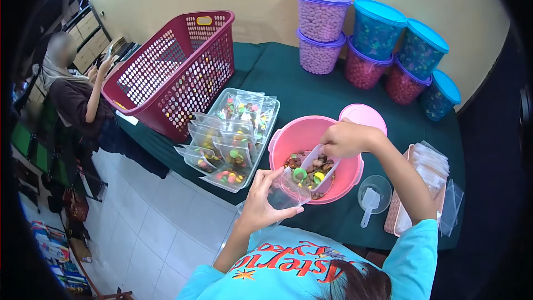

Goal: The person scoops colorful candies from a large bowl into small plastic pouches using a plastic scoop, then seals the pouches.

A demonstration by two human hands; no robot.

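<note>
My right hand (345, 138) grips a translucent scoop (312, 158), tilted down inside a pink basin (283, 138). Brown pieces lie in the basin, and brown, green and yellow sweets (318, 178) show at the scoop's mouth. At the basin's near left rim, my left hand (265, 200) pinches a clear plastic bag (290, 189), its opening beside the scoop. To the left, a tray (272, 112) bears several clear bags filled with colourful sweets (234, 154).
A maroon laundry basket (191, 86) stands at the back left. Lidded tubs (323, 16) are stacked by the wall. A pink lid (363, 118), a bowl with a white scoop (370, 206) and a basket of empty bags (427, 169) lie rightward. Another person (78, 86) stands far left.
</note>
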